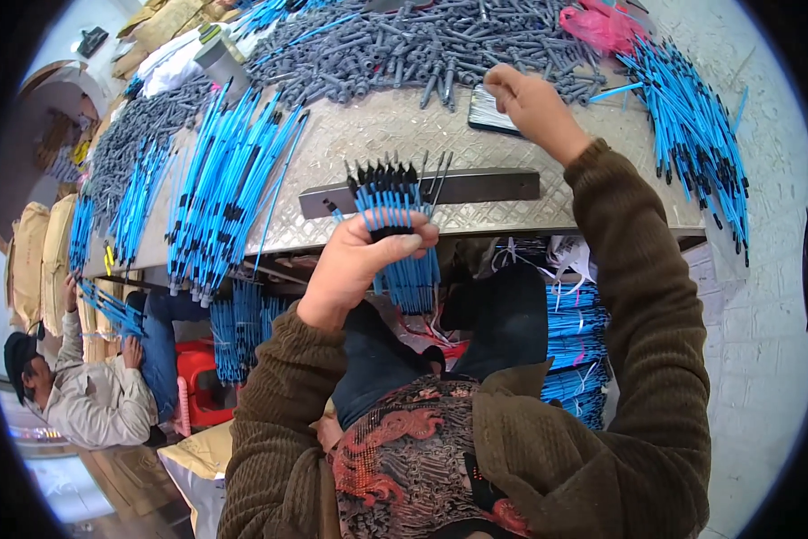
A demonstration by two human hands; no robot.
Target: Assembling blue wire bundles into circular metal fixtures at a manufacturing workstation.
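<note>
My left hand [355,256] is wrapped round a bundle of thin blue rods with black tips [389,193], held upright at the table's near edge. The thumb lies across the front of the bundle, and the rods hang down below the hand. My right hand [539,108] is raised beside a small dark tray of thin silvery pins or wires [489,115]. Its fingers are curled into a pinch; anything between them is too small to make out. Behind the bundle a dark metal bar [494,186] lies along the table edge.
Grey plastic parts [395,54] are heaped across the table's back. Blue rods lie in piles at left [229,180] and right [692,126]. A pink plastic bag [597,27] and a grey bottle [221,65] stand behind. Another person [98,395] sits at far left holding blue rods.
</note>
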